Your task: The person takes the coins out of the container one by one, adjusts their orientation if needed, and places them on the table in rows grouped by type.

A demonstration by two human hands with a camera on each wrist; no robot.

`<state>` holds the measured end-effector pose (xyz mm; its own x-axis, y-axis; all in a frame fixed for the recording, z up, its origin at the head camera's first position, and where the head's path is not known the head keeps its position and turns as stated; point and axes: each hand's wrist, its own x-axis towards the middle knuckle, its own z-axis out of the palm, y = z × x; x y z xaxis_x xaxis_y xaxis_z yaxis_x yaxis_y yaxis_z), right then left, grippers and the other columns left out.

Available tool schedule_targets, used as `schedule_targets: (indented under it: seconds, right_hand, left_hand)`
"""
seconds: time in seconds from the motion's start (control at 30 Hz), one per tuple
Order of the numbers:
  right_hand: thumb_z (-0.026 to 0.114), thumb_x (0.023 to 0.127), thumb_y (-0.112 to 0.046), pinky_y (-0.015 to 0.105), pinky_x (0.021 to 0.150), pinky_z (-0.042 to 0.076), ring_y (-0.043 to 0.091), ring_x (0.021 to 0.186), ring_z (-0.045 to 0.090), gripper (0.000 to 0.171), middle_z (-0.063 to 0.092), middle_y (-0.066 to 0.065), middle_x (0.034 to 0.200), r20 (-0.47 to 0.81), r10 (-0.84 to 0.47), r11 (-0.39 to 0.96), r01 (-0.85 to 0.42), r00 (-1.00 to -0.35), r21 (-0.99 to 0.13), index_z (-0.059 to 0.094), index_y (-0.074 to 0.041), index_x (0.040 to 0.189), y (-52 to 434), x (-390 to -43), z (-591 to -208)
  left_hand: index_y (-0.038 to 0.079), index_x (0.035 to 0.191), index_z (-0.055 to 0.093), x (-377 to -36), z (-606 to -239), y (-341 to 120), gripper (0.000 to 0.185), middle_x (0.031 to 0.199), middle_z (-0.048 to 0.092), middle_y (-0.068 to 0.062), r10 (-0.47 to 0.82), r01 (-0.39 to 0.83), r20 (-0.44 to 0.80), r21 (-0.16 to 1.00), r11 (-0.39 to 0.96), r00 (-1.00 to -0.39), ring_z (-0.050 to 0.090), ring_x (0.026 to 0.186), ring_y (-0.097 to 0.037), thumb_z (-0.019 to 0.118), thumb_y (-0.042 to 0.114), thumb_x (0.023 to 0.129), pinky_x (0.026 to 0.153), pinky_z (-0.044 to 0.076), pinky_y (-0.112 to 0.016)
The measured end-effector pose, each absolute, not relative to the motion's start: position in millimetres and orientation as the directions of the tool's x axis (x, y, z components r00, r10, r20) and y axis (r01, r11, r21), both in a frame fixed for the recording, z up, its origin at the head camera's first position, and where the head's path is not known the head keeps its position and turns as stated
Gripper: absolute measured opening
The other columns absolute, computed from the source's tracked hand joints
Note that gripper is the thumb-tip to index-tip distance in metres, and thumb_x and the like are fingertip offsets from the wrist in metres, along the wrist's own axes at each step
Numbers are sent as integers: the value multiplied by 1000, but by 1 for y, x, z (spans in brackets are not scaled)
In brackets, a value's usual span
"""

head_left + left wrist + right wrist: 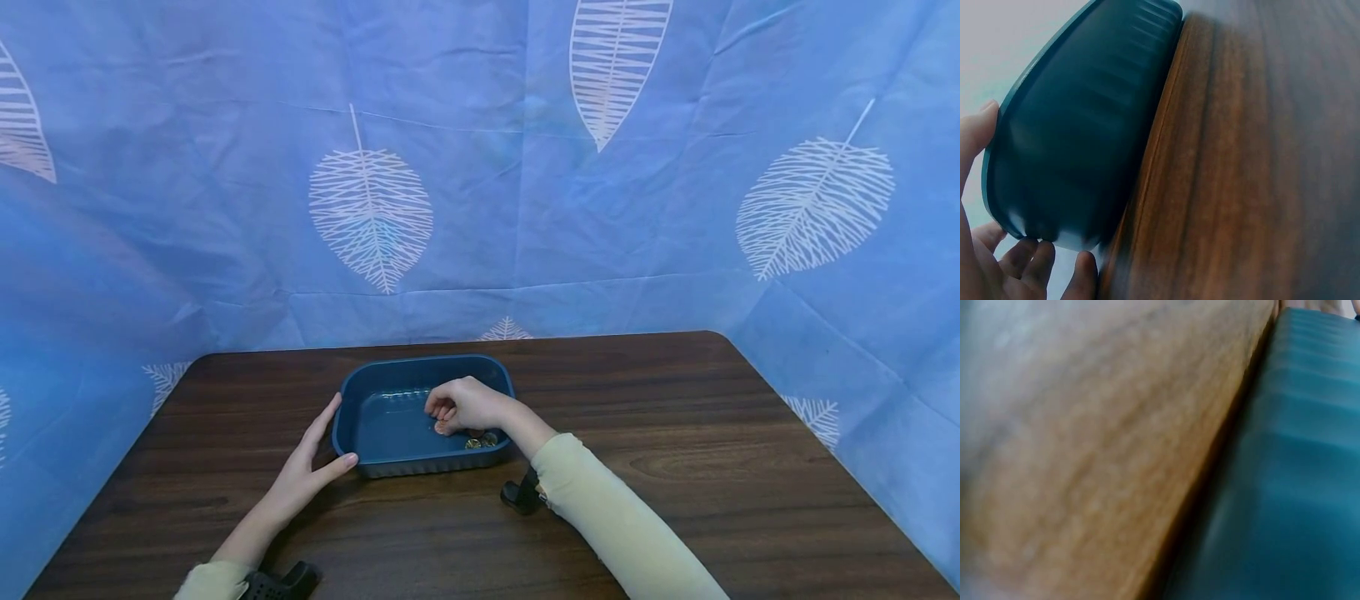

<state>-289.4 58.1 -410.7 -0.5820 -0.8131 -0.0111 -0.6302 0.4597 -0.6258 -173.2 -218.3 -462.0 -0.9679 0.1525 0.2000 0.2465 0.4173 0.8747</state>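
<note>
A dark blue rectangular baking dish [390, 462] with ribbed outer walls stands on the table. My left hand [303, 471] steadies its left end, fingers extended along that side and thumb on the near rim. In the left wrist view, the thumb and fingertips touch the dish [1072, 125] around its corner. My right hand [468, 406] is inside the dish at the right, its fingers bent inward and pointing down. Whether the fingertips hold anything is hidden. Below that hand, a few small shiny gold round pieces [473, 444] lie on the dish's floor, coin-like but too small to identify.
The dark wood-grain table [660, 467] reaches well out to the right of the dish. A blue cloth with white leaf prints [480, 208] hangs behind it and along the sides. Black wrist devices [519, 493] sit under both forearms. The right wrist view shows the dish's ribbed outer wall [1310, 475].
</note>
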Motion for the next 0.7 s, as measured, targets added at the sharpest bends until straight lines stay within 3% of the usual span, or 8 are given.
schedule_targets:
  seconds: [0.37,0.7]
  right_hand:
    - [71,85,-6,20,73,48,14,86,58,23,63,5,98,20,-822,496,-732,-569,-466,71,-3,108,58,-289,-412]
    - [70,86,-6,17,70,49,10,82,61,15,66,4,95,6,-821,501,-725,-571,-472,74,-5,100,57,-288,-411]
  left_hand:
    - [27,155,12,-172,-461,-219,81,159,8,-11,159,246,196,875,417,-968,11,141,-43,63,17,92,98,18,-74]
    - [27,155,12,-172,-460,-218,81,159,8,-11,158,238,188,874,425,-970,10,140,-44,63,18,92,97,17,-75]
